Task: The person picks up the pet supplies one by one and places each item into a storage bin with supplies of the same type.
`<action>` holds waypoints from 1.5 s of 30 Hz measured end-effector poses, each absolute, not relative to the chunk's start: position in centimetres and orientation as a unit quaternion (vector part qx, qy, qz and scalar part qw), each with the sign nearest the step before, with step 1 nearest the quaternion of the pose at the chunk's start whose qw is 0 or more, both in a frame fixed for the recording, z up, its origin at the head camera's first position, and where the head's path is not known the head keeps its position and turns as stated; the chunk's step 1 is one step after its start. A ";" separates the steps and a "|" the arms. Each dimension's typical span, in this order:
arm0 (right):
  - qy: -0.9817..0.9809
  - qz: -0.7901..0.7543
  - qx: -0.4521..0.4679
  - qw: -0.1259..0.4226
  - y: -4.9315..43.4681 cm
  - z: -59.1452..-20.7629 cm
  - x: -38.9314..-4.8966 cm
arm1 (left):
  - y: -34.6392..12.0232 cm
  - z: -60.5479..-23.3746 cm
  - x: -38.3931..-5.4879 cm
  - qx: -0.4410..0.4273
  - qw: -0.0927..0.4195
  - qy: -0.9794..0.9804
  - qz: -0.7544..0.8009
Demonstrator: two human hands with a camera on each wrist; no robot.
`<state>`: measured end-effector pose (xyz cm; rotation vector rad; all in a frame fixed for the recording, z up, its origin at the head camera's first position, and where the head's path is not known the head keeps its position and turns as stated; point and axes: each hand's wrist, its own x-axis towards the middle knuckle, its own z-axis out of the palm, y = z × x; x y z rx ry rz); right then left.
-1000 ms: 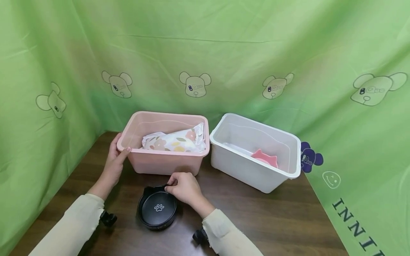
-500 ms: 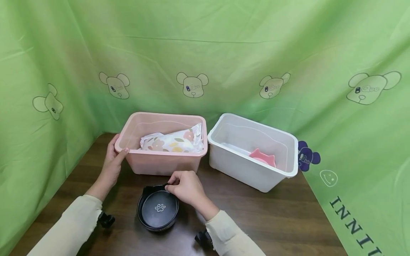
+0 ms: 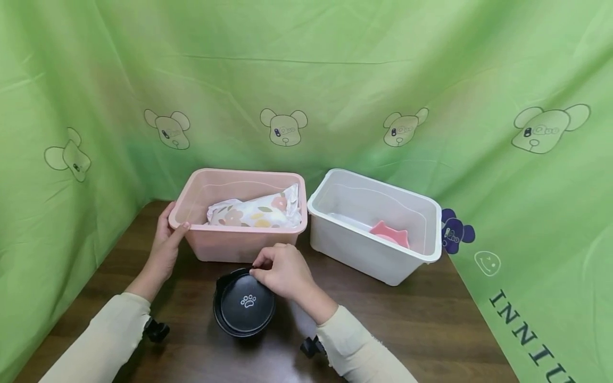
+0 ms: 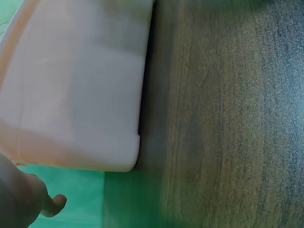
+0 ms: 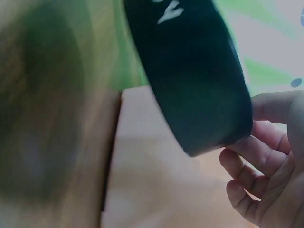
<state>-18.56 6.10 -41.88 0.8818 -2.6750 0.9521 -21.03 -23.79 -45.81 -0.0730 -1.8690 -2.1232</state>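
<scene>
A black pet bowl (image 3: 248, 314) with cat ears and a white paw print hangs from my right hand (image 3: 283, 270), which pinches its far rim between thumb and fingers. In the right wrist view the bowl's side wall (image 5: 199, 85) is above the wooden table. My left hand (image 3: 164, 244) grips the left end of a pink bin (image 3: 239, 246), thumb over the front rim corner and fingers along the side. Inside that bin lies a floral-patterned soft packet (image 3: 256, 213). The left wrist view shows mostly the bin's front wall (image 4: 80, 95).
Right of the pink bin stands a white bin (image 3: 364, 255), set at an angle, with a pink cat-eared dish (image 3: 390, 234) inside. Both bins sit at the back of the wooden table (image 3: 407, 324). A green printed curtain (image 3: 335, 48) hangs behind and at the sides.
My right hand has raised the black bowl off the table and shifted it slightly right and toward the bins. The left hand has kept its grip on the pink bin; the head view has drifted slightly.
</scene>
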 end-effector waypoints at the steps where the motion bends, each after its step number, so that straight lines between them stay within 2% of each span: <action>1: -0.896 0.309 0.306 0.095 6.1 -41.7 -18.6 | -23.8 -45.8 -21.0 -0.026 0.154 -0.654 -0.740; 8: -0.874 0.266 0.375 0.158 6.6 -39.9 -18.8 | -23.8 -45.8 -21.0 -0.026 0.146 -0.661 -0.736; 17: -0.802 0.194 0.498 0.268 7.8 -37.6 -19.8 | -23.7 -45.7 -20.9 -0.023 0.155 -0.654 -0.740; 23: -0.767 0.148 0.540 0.314 9.2 -36.1 -20.7 | -23.6 -45.9 -20.9 -0.024 0.155 -0.649 -0.744; 34: -0.760 0.146 0.549 0.316 12.2 -32.0 -21.9 | -23.6 -45.8 -20.9 -0.027 0.159 -0.647 -0.745; 45: -0.759 0.165 0.533 0.336 15.5 -28.4 -24.8 | -23.7 -46.1 -20.7 -0.021 0.159 -0.656 -0.738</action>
